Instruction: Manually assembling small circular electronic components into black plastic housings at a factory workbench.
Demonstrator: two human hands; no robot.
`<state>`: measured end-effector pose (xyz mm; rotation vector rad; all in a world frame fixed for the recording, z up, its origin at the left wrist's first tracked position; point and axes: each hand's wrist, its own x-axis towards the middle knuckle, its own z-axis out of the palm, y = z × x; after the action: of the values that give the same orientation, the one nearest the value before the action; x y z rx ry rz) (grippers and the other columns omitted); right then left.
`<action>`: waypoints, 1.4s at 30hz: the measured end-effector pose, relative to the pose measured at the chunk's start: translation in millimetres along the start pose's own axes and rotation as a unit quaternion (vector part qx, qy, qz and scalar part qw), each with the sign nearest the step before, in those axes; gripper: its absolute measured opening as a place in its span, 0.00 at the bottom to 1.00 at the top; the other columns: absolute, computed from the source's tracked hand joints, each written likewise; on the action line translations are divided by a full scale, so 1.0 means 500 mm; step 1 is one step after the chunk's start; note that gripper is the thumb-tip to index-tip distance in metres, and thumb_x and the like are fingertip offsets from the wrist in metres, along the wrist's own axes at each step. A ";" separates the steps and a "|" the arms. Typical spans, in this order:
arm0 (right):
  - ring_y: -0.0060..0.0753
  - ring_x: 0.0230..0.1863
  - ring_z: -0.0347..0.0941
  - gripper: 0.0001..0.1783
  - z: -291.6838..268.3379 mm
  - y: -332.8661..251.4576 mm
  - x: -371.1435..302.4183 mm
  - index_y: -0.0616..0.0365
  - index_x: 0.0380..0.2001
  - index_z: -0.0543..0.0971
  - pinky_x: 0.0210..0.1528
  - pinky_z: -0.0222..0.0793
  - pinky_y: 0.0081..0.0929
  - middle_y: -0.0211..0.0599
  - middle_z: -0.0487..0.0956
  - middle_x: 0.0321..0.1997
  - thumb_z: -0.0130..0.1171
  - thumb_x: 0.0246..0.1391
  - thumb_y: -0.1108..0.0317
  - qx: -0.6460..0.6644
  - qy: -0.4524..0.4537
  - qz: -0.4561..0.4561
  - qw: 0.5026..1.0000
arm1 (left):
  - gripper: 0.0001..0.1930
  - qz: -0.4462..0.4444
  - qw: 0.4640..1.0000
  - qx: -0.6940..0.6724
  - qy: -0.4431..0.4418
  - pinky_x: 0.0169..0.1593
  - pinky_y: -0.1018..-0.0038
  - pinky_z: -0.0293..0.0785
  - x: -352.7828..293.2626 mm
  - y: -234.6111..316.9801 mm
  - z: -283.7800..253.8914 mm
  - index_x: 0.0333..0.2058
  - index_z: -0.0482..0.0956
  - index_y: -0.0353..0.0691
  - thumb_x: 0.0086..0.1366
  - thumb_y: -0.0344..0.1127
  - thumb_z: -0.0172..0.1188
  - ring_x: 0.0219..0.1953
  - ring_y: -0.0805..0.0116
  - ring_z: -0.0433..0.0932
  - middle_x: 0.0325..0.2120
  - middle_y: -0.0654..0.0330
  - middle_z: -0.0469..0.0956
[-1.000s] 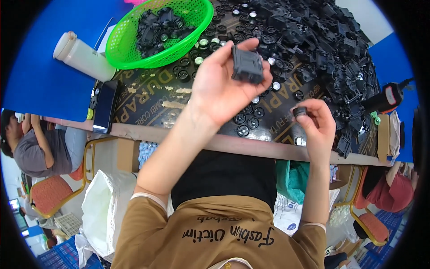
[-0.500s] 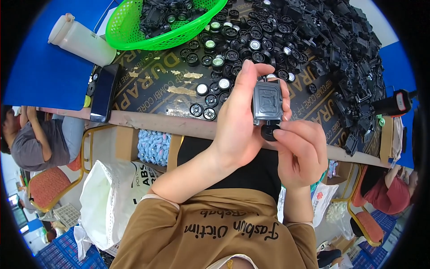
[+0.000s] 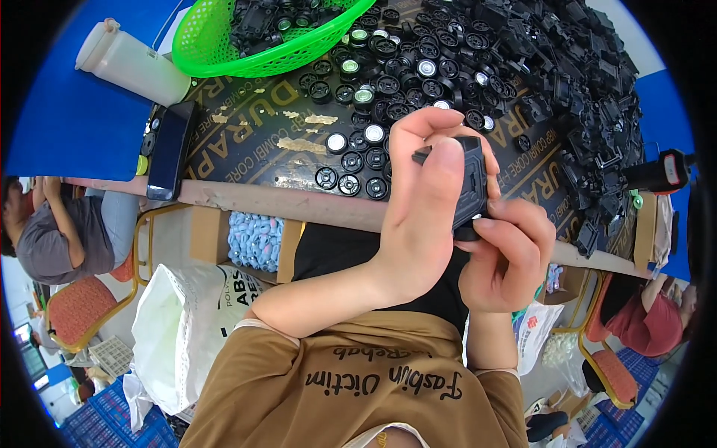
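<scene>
Above the table's near edge, my left hand (image 3: 422,216) is closed around a black plastic toy car chassis (image 3: 472,183), its thumb lying across the piece. A small black wheel (image 3: 467,233) sits at the chassis's lower end. My right hand (image 3: 511,254) pinches that wheel between thumb and fingers, pressed against the chassis; whether it is seated on an axle is hidden. Beyond my hands lie many loose black wheels (image 3: 388,88), some with silver hubs. To the right rises a large heap of black chassis parts (image 3: 594,131).
A green plastic basket (image 3: 261,69) with black parts stands at the back left. Left of it are a white jug (image 3: 134,63) and a dark phone (image 3: 169,153). A carton of light-blue pieces (image 3: 254,243) sits below the table edge. Other people sit at both sides.
The chassis has turned in my left hand, from its flat face showing to a tilted side, with the thumb now across it. Both hands have shifted slightly right, the wheel moving with them.
</scene>
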<state>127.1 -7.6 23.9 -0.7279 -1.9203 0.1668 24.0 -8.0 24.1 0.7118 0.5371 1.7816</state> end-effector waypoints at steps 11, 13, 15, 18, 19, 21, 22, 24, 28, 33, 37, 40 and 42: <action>0.33 0.29 0.67 0.16 0.022 0.028 -0.008 0.55 0.32 0.73 0.28 0.63 0.25 0.37 0.70 0.35 0.65 0.38 0.76 0.064 0.073 0.006 0.995 | 0.21 -0.068 0.997 0.037 0.018 0.37 0.73 0.71 -0.002 0.022 0.002 0.51 0.59 0.42 0.69 0.52 0.36 0.32 0.68 0.71 0.34 0.53 0.68; 0.33 0.29 0.67 0.16 0.020 0.028 -0.007 0.55 0.33 0.73 0.29 0.63 0.26 0.37 0.70 0.35 0.65 0.38 0.76 0.049 0.059 0.004 0.997 | 0.22 -0.080 0.996 0.044 0.016 0.37 0.73 0.71 0.000 0.028 0.000 0.51 0.59 0.42 0.69 0.53 0.36 0.33 0.68 0.71 0.34 0.53 0.68; 0.34 0.30 0.68 0.18 0.017 0.028 0.000 0.55 0.34 0.73 0.29 0.64 0.25 0.36 0.70 0.35 0.67 0.37 0.76 0.009 0.039 -0.009 0.999 | 0.22 -0.097 0.993 0.060 0.007 0.38 0.72 0.72 0.005 0.034 0.000 0.50 0.59 0.40 0.69 0.52 0.37 0.33 0.68 0.71 0.34 0.54 0.68; 0.35 0.32 0.67 0.19 0.017 0.042 0.011 0.57 0.34 0.75 0.31 0.63 0.24 0.35 0.71 0.35 0.67 0.34 0.77 0.028 0.037 0.048 0.998 | 0.19 -0.095 0.995 0.002 -0.027 0.41 0.78 0.71 0.024 0.030 -0.031 0.50 0.53 0.39 0.69 0.43 0.44 0.35 0.76 0.70 0.36 0.59 0.69; 0.35 0.32 0.67 0.19 0.012 0.044 0.014 0.57 0.34 0.75 0.31 0.63 0.24 0.35 0.71 0.35 0.67 0.34 0.77 0.028 0.039 0.046 0.998 | 0.19 -0.053 0.997 0.009 -0.055 0.42 0.77 0.70 0.027 0.024 -0.041 0.50 0.53 0.39 0.68 0.40 0.46 0.36 0.75 0.70 0.37 0.58 0.68; 0.31 0.32 0.67 0.16 -0.009 0.052 0.011 0.59 0.33 0.76 0.31 0.62 0.22 0.35 0.70 0.36 0.65 0.35 0.78 0.089 -0.045 0.137 0.986 | 0.26 -0.014 0.996 0.008 -0.084 0.45 0.75 0.70 0.031 0.026 -0.052 0.53 0.52 0.40 0.61 0.31 0.56 0.39 0.74 0.69 0.40 0.57 0.67; 0.25 0.34 0.66 0.14 -0.016 0.058 0.009 0.60 0.32 0.77 0.31 0.62 0.19 0.35 0.70 0.36 0.62 0.37 0.81 0.134 -0.016 0.181 0.974 | 0.31 0.008 0.993 0.051 -0.110 0.43 0.72 0.72 0.035 0.025 -0.064 0.54 0.51 0.40 0.58 0.36 0.60 0.37 0.71 0.70 0.41 0.55 0.67; 0.22 0.36 0.69 0.16 -0.032 0.076 0.010 0.65 0.36 0.75 0.38 0.65 0.16 0.35 0.70 0.37 0.59 0.39 0.83 0.290 0.032 0.250 0.923 | 0.43 -0.039 0.992 0.050 -0.113 0.39 0.74 0.73 0.033 0.043 -0.067 0.55 0.55 0.39 0.43 0.32 0.73 0.33 0.70 0.72 0.39 0.54 0.68; 0.29 0.36 0.72 0.14 -0.058 0.063 0.020 0.66 0.34 0.74 0.41 0.68 0.24 0.38 0.71 0.38 0.62 0.41 0.80 0.487 0.003 0.294 0.822 | 0.25 0.015 0.937 0.292 -0.194 0.33 0.80 0.68 0.034 0.049 -0.079 0.41 0.71 0.36 0.41 0.22 0.70 0.29 0.76 0.70 0.31 0.60 0.72; 0.32 0.35 0.73 0.13 -0.041 0.028 0.021 0.65 0.30 0.76 0.40 0.69 0.25 0.39 0.73 0.33 0.67 0.36 0.79 0.580 -0.026 0.324 0.747 | 0.16 0.180 0.803 0.527 -0.214 0.32 0.75 0.68 0.038 0.055 -0.074 0.33 0.74 0.40 0.41 0.23 0.65 0.28 0.66 0.72 0.27 0.60 0.75; 0.25 0.33 0.73 0.18 -0.043 0.032 0.014 0.65 0.34 0.73 0.38 0.69 0.21 0.36 0.73 0.32 0.67 0.36 0.81 0.538 -0.066 0.349 0.765 | 0.16 0.190 0.759 0.571 -0.249 0.28 0.70 0.66 0.028 0.060 -0.062 0.29 0.71 0.40 0.40 0.28 0.66 0.26 0.58 0.71 0.23 0.59 0.72; 0.21 0.34 0.72 0.22 -0.042 0.041 0.010 0.65 0.38 0.70 0.37 0.69 0.17 0.34 0.74 0.33 0.67 0.36 0.82 0.556 -0.076 0.371 0.740 | 0.16 0.205 0.735 0.593 -0.257 0.26 0.68 0.65 0.024 0.065 -0.054 0.28 0.70 0.39 0.38 0.30 0.66 0.24 0.58 0.69 0.21 0.59 0.69; 0.21 0.34 0.73 0.24 -0.049 0.045 0.011 0.64 0.39 0.69 0.38 0.70 0.16 0.33 0.74 0.34 0.66 0.36 0.83 0.526 -0.115 0.395 0.744 | 0.16 0.209 0.716 0.611 -0.266 0.25 0.68 0.64 0.021 0.067 -0.054 0.27 0.69 0.39 0.38 0.30 0.66 0.23 0.58 0.68 0.21 0.60 0.69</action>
<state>155.8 8.8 29.9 -0.6574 -1.2452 1.7785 -20.1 -8.5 29.5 2.3338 1.2170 1.2722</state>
